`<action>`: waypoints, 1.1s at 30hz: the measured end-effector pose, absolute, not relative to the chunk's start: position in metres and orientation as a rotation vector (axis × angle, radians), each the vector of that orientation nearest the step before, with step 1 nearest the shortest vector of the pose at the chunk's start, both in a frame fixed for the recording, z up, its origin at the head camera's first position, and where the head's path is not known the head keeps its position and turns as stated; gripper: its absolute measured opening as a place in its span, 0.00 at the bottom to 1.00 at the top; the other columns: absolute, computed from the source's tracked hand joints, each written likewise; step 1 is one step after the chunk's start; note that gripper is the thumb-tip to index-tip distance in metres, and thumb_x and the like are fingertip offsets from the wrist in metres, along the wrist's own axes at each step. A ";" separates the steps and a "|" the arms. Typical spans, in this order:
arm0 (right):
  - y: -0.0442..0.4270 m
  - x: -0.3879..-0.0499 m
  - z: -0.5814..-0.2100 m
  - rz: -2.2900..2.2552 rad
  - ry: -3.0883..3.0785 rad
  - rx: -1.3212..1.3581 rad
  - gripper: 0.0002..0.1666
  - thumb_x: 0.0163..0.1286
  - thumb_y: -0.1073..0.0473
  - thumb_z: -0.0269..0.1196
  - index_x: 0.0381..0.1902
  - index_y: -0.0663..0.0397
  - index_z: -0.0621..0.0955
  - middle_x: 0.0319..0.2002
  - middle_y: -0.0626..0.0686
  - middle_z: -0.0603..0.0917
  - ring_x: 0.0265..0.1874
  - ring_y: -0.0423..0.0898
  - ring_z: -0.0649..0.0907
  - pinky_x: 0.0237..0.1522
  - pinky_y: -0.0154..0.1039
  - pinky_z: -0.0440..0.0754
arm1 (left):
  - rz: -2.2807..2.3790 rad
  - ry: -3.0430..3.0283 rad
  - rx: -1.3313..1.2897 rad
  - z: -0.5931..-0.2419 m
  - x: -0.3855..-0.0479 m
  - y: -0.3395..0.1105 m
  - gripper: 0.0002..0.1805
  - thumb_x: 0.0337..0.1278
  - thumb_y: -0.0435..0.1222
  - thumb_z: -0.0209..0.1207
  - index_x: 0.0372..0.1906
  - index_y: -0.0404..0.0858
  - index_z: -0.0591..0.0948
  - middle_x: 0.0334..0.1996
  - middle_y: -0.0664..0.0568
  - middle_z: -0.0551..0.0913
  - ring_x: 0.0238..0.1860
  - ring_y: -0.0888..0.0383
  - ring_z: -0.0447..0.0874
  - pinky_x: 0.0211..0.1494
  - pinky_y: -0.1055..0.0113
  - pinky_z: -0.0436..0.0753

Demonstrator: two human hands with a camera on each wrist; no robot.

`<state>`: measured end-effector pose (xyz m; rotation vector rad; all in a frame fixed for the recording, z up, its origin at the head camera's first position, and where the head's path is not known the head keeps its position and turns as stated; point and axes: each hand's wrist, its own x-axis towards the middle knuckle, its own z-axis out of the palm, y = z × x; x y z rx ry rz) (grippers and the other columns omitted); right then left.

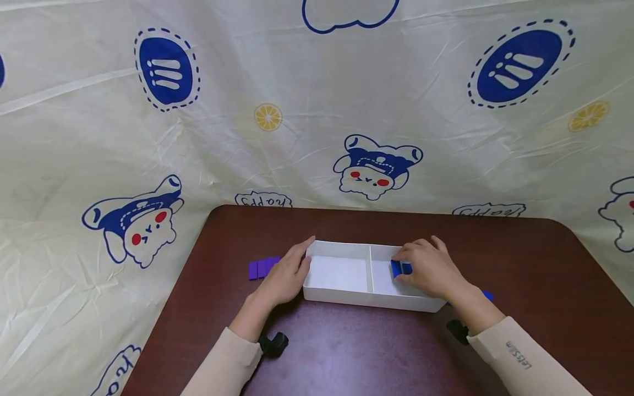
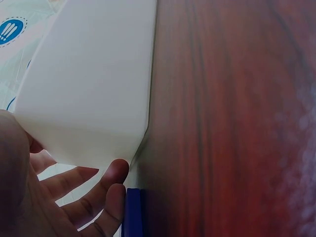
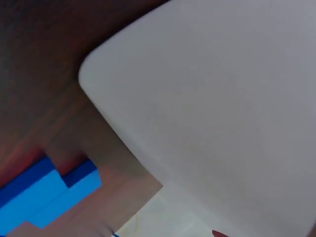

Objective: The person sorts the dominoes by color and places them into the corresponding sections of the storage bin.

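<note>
A white two-compartment box (image 1: 342,297) sits on the table, its divider right of the middle. At its left end is my left hand (image 1: 287,278); in the left wrist view its fingers (image 2: 81,200) lie against the end wall. My right hand (image 1: 431,269) reaches into the right compartment and pinches blue blocks (image 1: 395,268) between thumb and fingers. How many it holds is partly hidden by the hand. In the right wrist view the box wall (image 3: 207,98) covers the right hand's grasp.
Several purple blocks (image 1: 261,268) lie on the brown table (image 1: 356,352) left of the box. More blue blocks (image 3: 49,197) lie beyond its right end, mostly behind my right wrist. A patterned cloth (image 1: 297,159) hangs behind the table. Each wrist wears a black device (image 1: 274,345).
</note>
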<state>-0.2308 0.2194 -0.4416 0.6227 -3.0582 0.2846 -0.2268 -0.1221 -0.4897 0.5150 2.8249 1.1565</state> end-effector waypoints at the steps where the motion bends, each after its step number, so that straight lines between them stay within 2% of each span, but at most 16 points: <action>1: 0.220 -0.230 -0.443 0.281 -3.056 0.616 0.25 0.56 0.53 0.80 0.52 0.51 0.90 0.55 0.56 0.88 0.63 0.61 0.76 0.72 0.77 0.50 | 1.158 2.825 0.517 -0.490 -0.227 -0.122 0.29 0.83 0.44 0.44 0.83 0.56 0.58 0.79 0.52 0.65 0.79 0.50 0.64 0.79 0.47 0.68; 23: 0.222 -0.231 -0.457 0.236 -3.019 0.603 0.22 0.54 0.52 0.81 0.47 0.50 0.92 0.51 0.52 0.91 0.60 0.57 0.78 0.72 0.76 0.51 | 1.161 2.822 0.509 -0.492 -0.225 -0.122 0.29 0.83 0.46 0.43 0.83 0.57 0.58 0.80 0.53 0.64 0.79 0.50 0.64 0.79 0.46 0.68; 33: 0.222 -0.232 -0.457 0.233 -3.030 0.605 0.20 0.54 0.52 0.81 0.45 0.50 0.92 0.52 0.53 0.90 0.60 0.59 0.77 0.71 0.78 0.51 | 1.168 2.825 0.524 -0.492 -0.226 -0.122 0.29 0.84 0.45 0.43 0.83 0.53 0.59 0.80 0.52 0.64 0.79 0.49 0.64 0.78 0.45 0.68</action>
